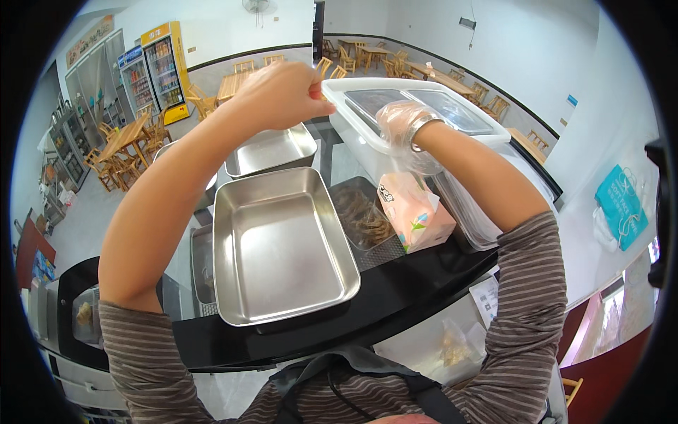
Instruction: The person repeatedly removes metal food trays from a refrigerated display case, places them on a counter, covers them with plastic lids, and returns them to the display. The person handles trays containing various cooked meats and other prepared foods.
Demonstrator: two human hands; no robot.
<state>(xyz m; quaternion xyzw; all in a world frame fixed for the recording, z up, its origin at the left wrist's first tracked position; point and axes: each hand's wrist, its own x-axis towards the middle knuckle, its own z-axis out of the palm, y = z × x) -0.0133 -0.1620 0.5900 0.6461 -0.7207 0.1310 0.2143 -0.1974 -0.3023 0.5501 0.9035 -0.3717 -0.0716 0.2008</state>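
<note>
A large white plastic box (pixel 352 146) stands in front of me, under a white-rimmed lid (pixel 476 135) with clear panels. Bare and partly curled, my left hand (pixel 283 95) has its fingertips at the lid's left corner; whether they grip it is hidden. My right hand (pixel 405 122) wears a clear plastic glove and a metal bracelet. It is closed over the lid's near rim. Below my hands an empty stainless-steel pan (pixel 286 244) sits on the counter. A second steel pan (pixel 273 151) lies behind it, partly covered by my left arm.
A pink tissue box (pixel 416 212) stands beside a clear-covered tray (pixel 363 212) of brownish food. Clear lids (pixel 471 217) are stacked under my right forearm. The black counter edge (pixel 318 334) runs nearest me. A bag of pale food (pixel 455 344) lies on the lower shelf.
</note>
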